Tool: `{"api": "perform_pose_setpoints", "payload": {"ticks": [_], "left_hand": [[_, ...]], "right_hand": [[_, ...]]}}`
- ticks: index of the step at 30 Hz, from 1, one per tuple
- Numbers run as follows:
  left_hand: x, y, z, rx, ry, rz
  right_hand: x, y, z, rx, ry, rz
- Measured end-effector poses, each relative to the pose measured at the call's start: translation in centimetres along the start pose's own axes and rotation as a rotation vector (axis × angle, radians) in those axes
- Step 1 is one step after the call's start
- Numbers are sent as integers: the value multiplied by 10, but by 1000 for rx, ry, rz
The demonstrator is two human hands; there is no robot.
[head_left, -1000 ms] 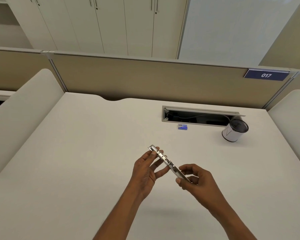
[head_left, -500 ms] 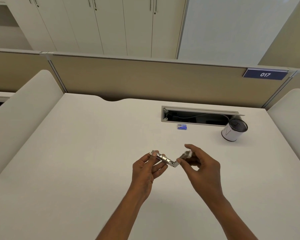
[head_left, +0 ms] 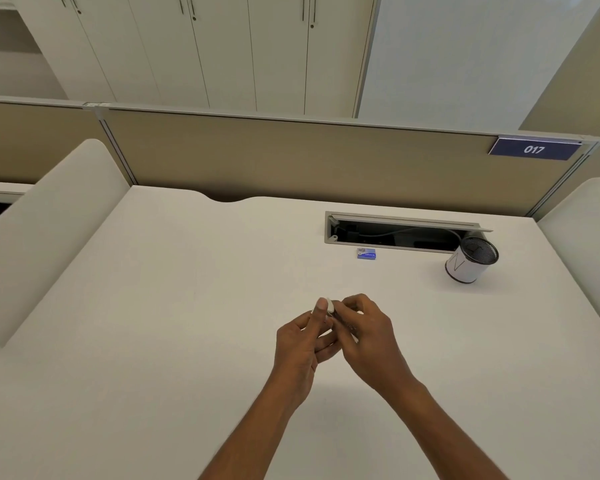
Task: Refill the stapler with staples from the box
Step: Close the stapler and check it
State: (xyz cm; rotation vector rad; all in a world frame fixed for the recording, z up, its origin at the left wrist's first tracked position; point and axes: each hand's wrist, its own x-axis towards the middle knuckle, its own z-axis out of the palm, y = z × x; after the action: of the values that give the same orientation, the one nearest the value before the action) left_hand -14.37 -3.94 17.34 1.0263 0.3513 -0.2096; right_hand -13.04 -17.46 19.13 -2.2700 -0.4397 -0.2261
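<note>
By the left hand [head_left: 300, 344], fingers curled, one end of the small silver-and-white metal stapler [head_left: 329, 305] is pinched above the white surface [head_left: 187, 306]. The rest is enclosed by the curled grip of the right hand [head_left: 368, 341]. The stapler is judged light, stiff and smooth, best taken by its long sides. Most of it is hidden, so whether it stands open cannot be told. The small blue staple box [head_left: 367, 253] lies well apart, its print unreadable.

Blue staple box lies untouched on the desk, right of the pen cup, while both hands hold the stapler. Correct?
Wrong side: the head view shows the blue staple box left of the pen cup. It does lie untouched on the desk, while the left hand and right hand hold the stapler.
</note>
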Motion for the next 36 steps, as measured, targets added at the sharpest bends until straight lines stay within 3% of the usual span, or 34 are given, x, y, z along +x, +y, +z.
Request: {"api": "perform_pose_setpoints", "payload": {"ticks": [3, 7, 9, 20, 26, 31, 36], "left_hand": [[0, -2, -1, -3, -8, 8], [0, -2, 0, -35, -46, 7], [0, -2, 3, -19, -49, 8], [0, -10, -2, 4, -94, -12], [-3, -9, -4, 184, -88, 11], [-6, -4, -1, 319, -106, 0], [-6, 5, -6, 141, -143, -77]], "right_hand": [[1, 4, -1, 111, -53, 47], [10, 4, -11, 506, -222, 376], [12, 4, -13, 623, -321, 456], [11, 4, -14, 676, -447, 466], [10, 7, -18, 580, -469, 480], [8, 13, -18, 633, -411, 480], [1, 23, -12, 613, -264, 365]]}}
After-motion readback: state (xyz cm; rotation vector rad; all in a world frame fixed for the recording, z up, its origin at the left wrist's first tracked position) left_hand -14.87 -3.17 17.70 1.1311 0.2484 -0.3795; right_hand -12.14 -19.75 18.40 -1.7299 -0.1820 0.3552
